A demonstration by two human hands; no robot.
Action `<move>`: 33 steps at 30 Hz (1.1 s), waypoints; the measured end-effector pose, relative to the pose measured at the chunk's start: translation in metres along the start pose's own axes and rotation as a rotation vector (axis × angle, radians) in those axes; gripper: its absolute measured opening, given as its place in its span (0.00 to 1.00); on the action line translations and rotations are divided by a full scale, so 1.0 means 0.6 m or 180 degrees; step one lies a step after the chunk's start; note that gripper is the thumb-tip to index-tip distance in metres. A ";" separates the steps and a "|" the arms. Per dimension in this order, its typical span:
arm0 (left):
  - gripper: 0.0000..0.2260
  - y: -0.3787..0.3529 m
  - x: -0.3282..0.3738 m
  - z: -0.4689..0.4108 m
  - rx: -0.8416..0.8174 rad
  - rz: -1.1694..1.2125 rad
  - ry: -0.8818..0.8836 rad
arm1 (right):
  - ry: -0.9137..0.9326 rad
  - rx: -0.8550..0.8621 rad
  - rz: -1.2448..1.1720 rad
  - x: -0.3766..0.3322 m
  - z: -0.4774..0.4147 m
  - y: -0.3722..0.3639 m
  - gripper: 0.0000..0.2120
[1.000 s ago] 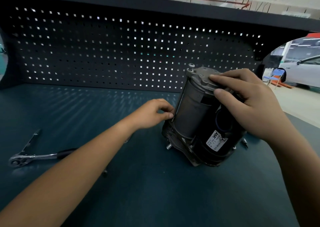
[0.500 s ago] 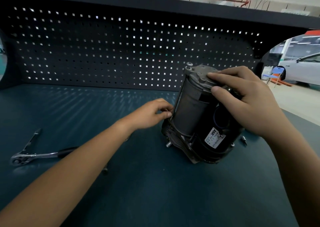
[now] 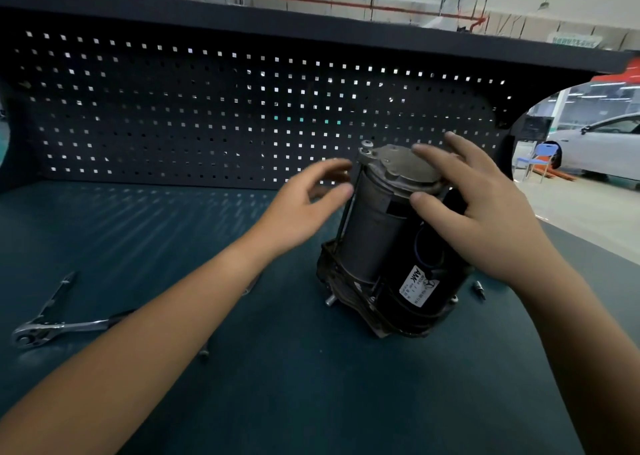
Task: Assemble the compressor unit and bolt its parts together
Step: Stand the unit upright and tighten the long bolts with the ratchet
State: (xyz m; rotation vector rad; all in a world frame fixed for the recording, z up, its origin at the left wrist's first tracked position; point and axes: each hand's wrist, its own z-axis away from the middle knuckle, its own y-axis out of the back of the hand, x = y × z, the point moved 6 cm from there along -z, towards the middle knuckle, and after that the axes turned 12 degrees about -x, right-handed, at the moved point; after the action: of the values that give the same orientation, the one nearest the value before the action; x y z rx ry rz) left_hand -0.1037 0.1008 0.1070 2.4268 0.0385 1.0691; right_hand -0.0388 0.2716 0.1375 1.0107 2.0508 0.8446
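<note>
The compressor unit stands tilted on the dark green bench, a grey motor cylinder beside a black housing with a white label. A grey metal end cap with a bolt head at its left corner sits on top. My right hand lies over the cap and the black housing with spread fingers. My left hand hovers just left of the cylinder near a long through-bolt; its fingers are loose, blurred, and hold nothing.
A ratchet wrench lies at the bench's left. A small bolt lies under my left forearm and a socket bit right of the compressor. A perforated back panel closes the rear; a shelf overhangs.
My left hand has let go of the compressor's lower left side and risen toward the cap's edge, fingers spreading. My right hand's fingers have spread wider over the cap.
</note>
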 end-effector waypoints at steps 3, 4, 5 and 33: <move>0.13 0.006 0.045 -0.008 0.0215 0.0133 -0.0296 | 0.0056 -0.0064 0.0103 -0.005 0.000 0.000 0.27; 0.14 0.007 0.057 -0.010 0.0231 0.0095 -0.0370 | 0.0098 -0.0071 0.0121 -0.006 -0.001 0.000 0.26; 0.14 0.006 0.066 -0.013 0.0202 0.0015 -0.0414 | 0.0131 -0.0087 0.0123 -0.007 -0.002 -0.001 0.24; 0.29 0.400 -0.219 0.387 -0.0942 -0.3257 0.2956 | 0.0469 0.0331 0.1005 -0.047 -0.118 0.023 0.20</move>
State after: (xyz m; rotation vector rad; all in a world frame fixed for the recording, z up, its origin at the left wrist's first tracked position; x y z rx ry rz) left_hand -0.0717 -0.2365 -0.0114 1.1423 1.1652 1.3749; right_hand -0.0768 0.2374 0.1956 1.3924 2.1067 1.0056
